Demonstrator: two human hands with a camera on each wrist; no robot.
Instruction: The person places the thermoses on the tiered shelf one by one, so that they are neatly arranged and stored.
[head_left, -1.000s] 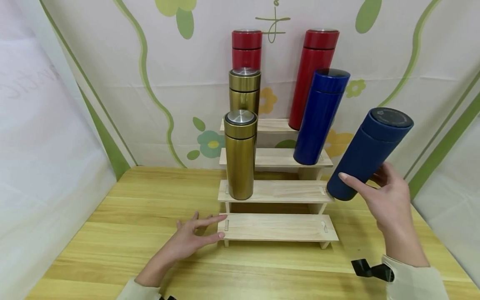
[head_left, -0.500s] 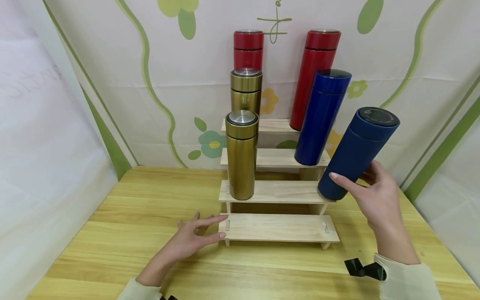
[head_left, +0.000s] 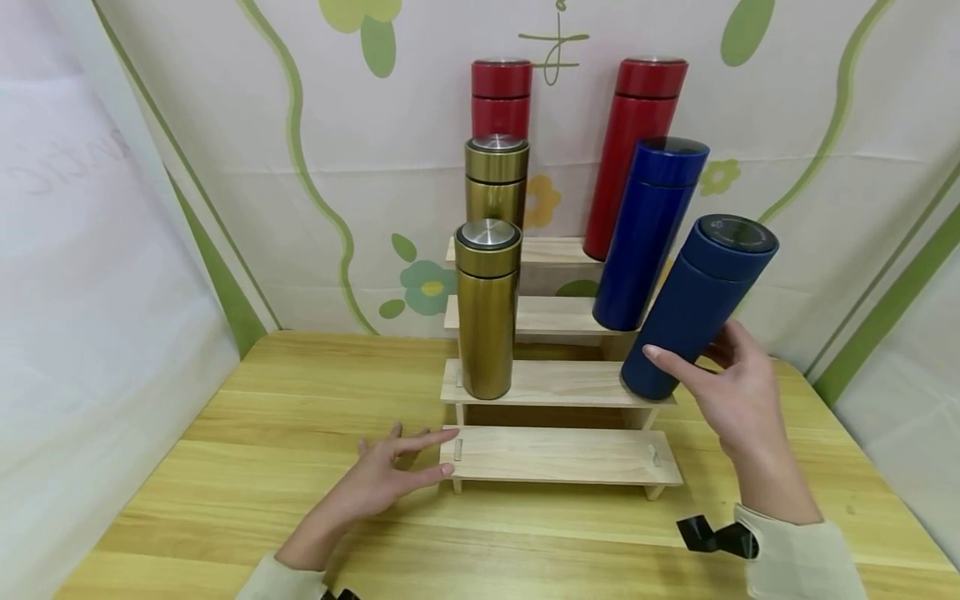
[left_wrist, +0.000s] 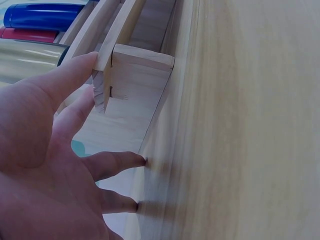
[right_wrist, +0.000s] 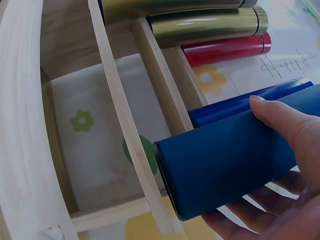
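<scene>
My right hand (head_left: 738, 396) grips a matte dark blue thermos bottle (head_left: 693, 308), thumb on one side and fingers round the other. The bottle leans to the right, its base over the right end of the second shelf from the bottom (head_left: 566, 383). In the right wrist view, that bottle (right_wrist: 225, 155) has its base close to the shelf edge. My left hand (head_left: 382, 471) has its fingers spread at the left end of the lowest shelf (head_left: 555, 454). Its thumb and index fingertips touch the board, while two other fingertips (left_wrist: 136, 160) rest on the table.
On the stepped wooden rack stand two gold thermoses, the front one (head_left: 487, 321) on the second shelf. A glossy blue thermos (head_left: 645, 242) is on the third shelf, and red thermoses (head_left: 637, 158) are at the top. Behind hangs a floral cloth (head_left: 405, 167); wooden table (head_left: 300, 400) underneath.
My right hand has moved left with the dark blue thermos, from beside the rack to over the right end of the second shelf. My left hand stays at the lowest shelf.
</scene>
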